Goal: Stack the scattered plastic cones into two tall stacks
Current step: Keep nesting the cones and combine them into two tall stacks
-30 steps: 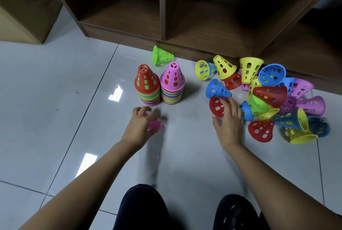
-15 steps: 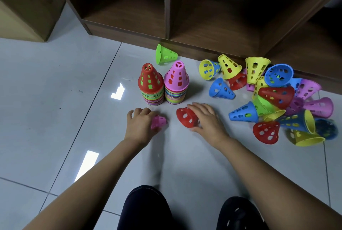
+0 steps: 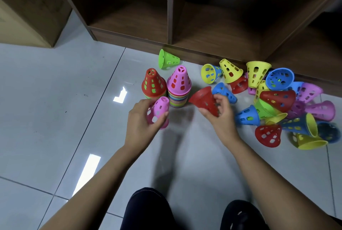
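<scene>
Two stacks of plastic cones stand side by side on the floor, one topped by a red cone (image 3: 153, 85), the other by a pink cone (image 3: 179, 80). My left hand (image 3: 143, 120) grips a pink cone (image 3: 159, 111), tip pointing up, just in front of the red-topped stack. My right hand (image 3: 219, 112) holds a red cone (image 3: 204, 100) lifted and tilted, right of the pink-topped stack. Several loose cones (image 3: 275, 98) in blue, yellow, red, pink and green lie in a heap to the right.
A lone green cone (image 3: 168, 61) lies on its side behind the stacks, against the wooden shelf unit (image 3: 148, 33). A cardboard box (image 3: 26, 17) stands at far left. My knees (image 3: 148, 209) show at the bottom edge. Glossy floor tiles (image 3: 55, 109) spread left.
My right hand dragged the red cone out of the heap toward the stacks and lifted it. My left hand raised the pink cone off the floor and turned its tip upward.
</scene>
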